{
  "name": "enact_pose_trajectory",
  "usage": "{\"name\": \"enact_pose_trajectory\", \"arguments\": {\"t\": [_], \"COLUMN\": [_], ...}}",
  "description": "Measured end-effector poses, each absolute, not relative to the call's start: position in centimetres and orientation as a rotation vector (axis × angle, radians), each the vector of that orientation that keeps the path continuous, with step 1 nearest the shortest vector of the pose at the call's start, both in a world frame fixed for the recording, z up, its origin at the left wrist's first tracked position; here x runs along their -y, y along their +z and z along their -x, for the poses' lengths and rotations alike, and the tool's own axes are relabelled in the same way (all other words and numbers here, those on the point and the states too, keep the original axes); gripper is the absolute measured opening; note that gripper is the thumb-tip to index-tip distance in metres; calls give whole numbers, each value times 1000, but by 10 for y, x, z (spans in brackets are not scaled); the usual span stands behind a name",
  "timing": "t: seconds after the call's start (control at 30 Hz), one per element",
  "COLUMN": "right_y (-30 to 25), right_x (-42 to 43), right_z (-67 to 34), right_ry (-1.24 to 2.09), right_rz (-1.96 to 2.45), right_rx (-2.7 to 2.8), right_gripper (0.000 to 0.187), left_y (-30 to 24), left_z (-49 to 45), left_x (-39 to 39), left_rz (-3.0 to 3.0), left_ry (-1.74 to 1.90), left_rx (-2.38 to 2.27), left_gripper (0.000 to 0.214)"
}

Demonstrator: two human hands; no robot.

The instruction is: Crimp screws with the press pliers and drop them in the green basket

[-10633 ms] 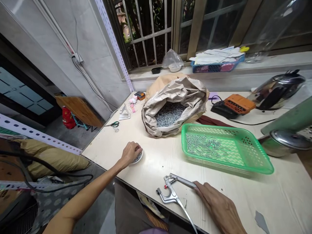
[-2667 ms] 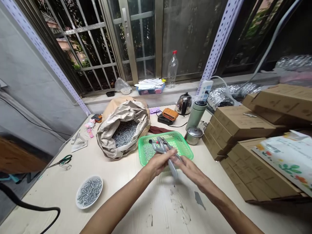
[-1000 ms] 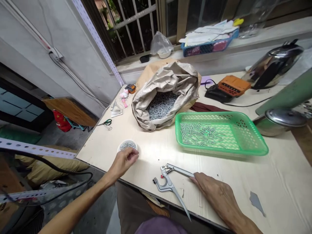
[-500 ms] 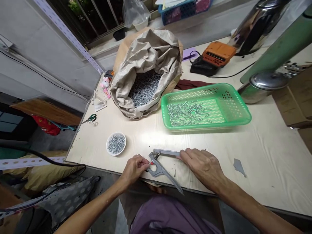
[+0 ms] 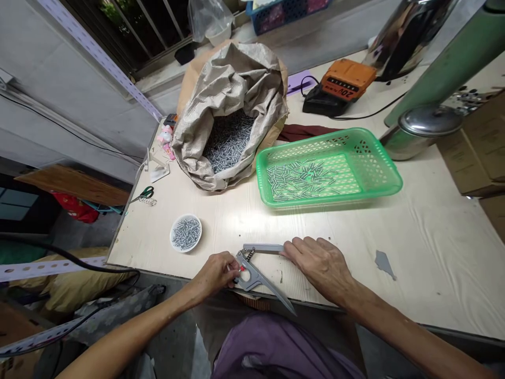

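Observation:
Grey metal hand pliers (image 5: 258, 268) lie open at the near edge of the pale table (image 5: 418, 273). My left hand (image 5: 215, 272) is pinched at the plier jaw by the red tip, with something too small to name in its fingertips. My right hand (image 5: 319, 263) rests on the upper handle, fingers curled over its end. A small white dish (image 5: 185, 232) of little metal pieces sits just left of my left hand.
A green basket (image 5: 389, 173) holds several metal pieces. Behind it an open paper sack (image 5: 236, 84) is full of them. Scissors (image 5: 142, 193) lie at the left edge. An orange device (image 5: 345, 80), a kettle (image 5: 406, 31), a steel pot (image 5: 426, 129) and cardboard boxes (image 5: 485, 152) stand to the right.
My left hand has come from the white dish to the plier jaw and stays pinched there. My right hand has stayed on the handle. The view has tilted down toward the table edge.

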State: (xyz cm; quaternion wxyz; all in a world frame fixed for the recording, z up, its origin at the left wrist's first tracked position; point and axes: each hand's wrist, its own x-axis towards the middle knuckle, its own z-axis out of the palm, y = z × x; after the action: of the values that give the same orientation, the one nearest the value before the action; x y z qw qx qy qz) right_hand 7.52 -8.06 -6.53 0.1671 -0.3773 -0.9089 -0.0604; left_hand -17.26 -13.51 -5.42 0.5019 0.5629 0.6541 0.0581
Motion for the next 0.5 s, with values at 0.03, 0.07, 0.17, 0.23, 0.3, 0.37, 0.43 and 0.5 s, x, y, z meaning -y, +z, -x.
{"name": "enact_pose_trajectory", "arguments": {"t": [0.03, 0.07, 0.17, 0.23, 0.3, 0.37, 0.43, 0.5], "right_y": [-66, -67, -69, -71, -74, -78, -81, -83], "right_x": [81, 82, 81, 80, 77, 75, 73, 73], "right_z": [-75, -74, -71, -69, -67, -64, -63, -62], "right_ry": [-169, -172, -182, -175, -160, -142, -128, -112], "right_rz": [1079, 1081, 1100, 1117, 1140, 1156, 1163, 1167], "right_rx": [2587, 2584, 2572, 2574, 2580, 2591, 2606, 2622], "right_gripper": [28, 28, 28, 27, 27, 27, 28, 27], "left_y": [-54, -55, -58, -61, -63, -65, -66, -66], "left_z": [173, 173, 175, 175, 176, 176, 176, 176], "left_x": [136, 136, 136, 136, 136, 136, 137, 139], "left_rz": [-1357, -1352, -1294, -1265, -1282, -1303, -1305, -1309], "left_ry": [130, 121, 104, 97, 82, 63, 55, 67], "left_rx": [-1569, -1558, -1545, -1554, -1553, -1561, -1588, -1616], "left_gripper": [9, 9, 11, 15, 18, 18, 16, 14]}}
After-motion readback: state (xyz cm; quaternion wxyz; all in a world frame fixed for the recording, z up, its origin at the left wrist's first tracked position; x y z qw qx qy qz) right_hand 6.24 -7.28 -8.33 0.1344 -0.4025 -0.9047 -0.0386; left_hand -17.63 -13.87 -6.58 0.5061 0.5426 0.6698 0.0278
